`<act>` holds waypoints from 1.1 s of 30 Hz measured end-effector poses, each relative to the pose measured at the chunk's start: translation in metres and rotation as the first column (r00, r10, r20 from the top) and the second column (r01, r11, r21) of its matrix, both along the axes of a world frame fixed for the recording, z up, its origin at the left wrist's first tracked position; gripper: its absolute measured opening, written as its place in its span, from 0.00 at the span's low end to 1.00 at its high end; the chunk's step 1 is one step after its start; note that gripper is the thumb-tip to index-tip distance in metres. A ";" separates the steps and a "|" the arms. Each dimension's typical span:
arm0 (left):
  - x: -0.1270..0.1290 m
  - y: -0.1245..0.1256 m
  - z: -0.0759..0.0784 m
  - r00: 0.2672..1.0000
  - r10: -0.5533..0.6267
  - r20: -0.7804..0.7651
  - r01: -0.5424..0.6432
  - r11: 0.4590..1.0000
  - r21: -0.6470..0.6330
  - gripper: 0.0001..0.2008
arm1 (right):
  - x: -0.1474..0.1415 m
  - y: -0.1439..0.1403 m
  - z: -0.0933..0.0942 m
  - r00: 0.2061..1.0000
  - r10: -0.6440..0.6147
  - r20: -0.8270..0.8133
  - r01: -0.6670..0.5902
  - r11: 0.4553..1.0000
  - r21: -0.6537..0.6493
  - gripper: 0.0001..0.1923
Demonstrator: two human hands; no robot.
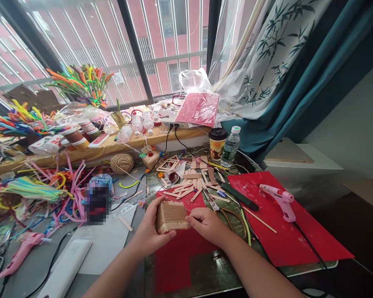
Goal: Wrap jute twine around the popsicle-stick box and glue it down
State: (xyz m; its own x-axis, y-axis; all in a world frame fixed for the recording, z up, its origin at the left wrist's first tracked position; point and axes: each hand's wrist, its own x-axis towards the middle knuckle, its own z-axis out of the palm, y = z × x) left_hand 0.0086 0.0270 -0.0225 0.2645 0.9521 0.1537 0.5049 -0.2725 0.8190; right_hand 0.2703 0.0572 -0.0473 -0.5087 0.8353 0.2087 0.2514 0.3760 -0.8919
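A small box built from stacked wooden craft sticks (172, 216) is held tilted above a red sheet. My left hand (151, 225) wraps round its left side, with the thumb along the lower edge. At the right edge of the box, my right hand (207, 223) has its thumb and forefinger pinched against the corner, the other fingers curled in. Anything small between those fingertips is hidden. Just beyond the box lie loose craft sticks (182, 191) in a heap. Scissors (211, 202) with brown handles rest close to my right hand.
A pink glue gun (281, 200) stands on a red sheet (313, 244) at right; another pink glue gun (21, 252) lies at left. A water bottle (230, 149) and a paper cup (216, 145) stand behind. Pipe cleaners (34, 190) and a twine ball (122, 163) crowd the left.
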 end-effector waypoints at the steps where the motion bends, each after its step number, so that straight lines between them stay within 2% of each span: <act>1: -0.003 -0.002 -0.010 0.997 0.025 0.069 -0.025 1.000 -0.004 0.46 | 0.000 0.000 -0.001 1.000 -0.016 0.004 0.016 1.000 0.009 0.21; 4: -0.013 -0.011 -0.032 0.991 0.042 0.129 -0.039 0.999 -0.026 0.47 | 0.000 0.000 -0.003 0.997 -0.042 0.072 0.039 0.998 0.045 0.15; 8: -0.029 -0.021 -0.042 0.998 0.021 0.058 -0.019 0.999 -0.040 0.46 | -0.004 -0.001 -0.003 0.988 -0.033 0.153 0.026 0.998 0.050 0.13; 11: -0.037 -0.021 -0.036 1.000 -0.010 0.001 0.010 0.999 -0.041 0.46 | -0.007 -0.001 0.000 0.987 -0.022 0.159 0.018 1.000 0.024 0.13; 13: -0.034 -0.018 -0.026 0.998 -0.013 -0.054 0.012 1.000 -0.029 0.47 | -0.008 -0.002 0.000 0.987 -0.020 0.158 0.019 1.000 0.005 0.14; 16: -0.019 -0.012 -0.005 0.964 0.042 -0.264 -0.036 0.999 0.027 0.48 | -0.010 -0.002 -0.001 0.988 -0.014 0.156 0.015 1.000 -0.004 0.14; 19: 0.001 -0.007 0.009 0.901 0.067 -0.429 -0.025 0.994 0.104 0.49 | -0.010 -0.002 -0.003 0.988 -0.010 0.156 0.009 1.000 0.007 0.15; 22: 0.010 -0.005 0.007 0.872 0.104 -0.479 -0.069 0.994 0.089 0.46 | -0.008 -0.001 -0.003 0.988 -0.005 0.157 0.002 1.000 0.021 0.13; 27: 0.002 -0.005 -0.009 0.894 0.076 -0.441 -0.083 0.997 0.005 0.41 | -0.003 0.002 -0.004 0.982 -0.033 0.185 0.020 0.997 0.074 0.10; 33: -0.001 -0.003 -0.013 0.914 0.062 -0.401 -0.067 0.998 0.003 0.28 | -0.004 0.004 -0.007 0.981 -0.064 0.182 0.048 0.995 0.093 0.11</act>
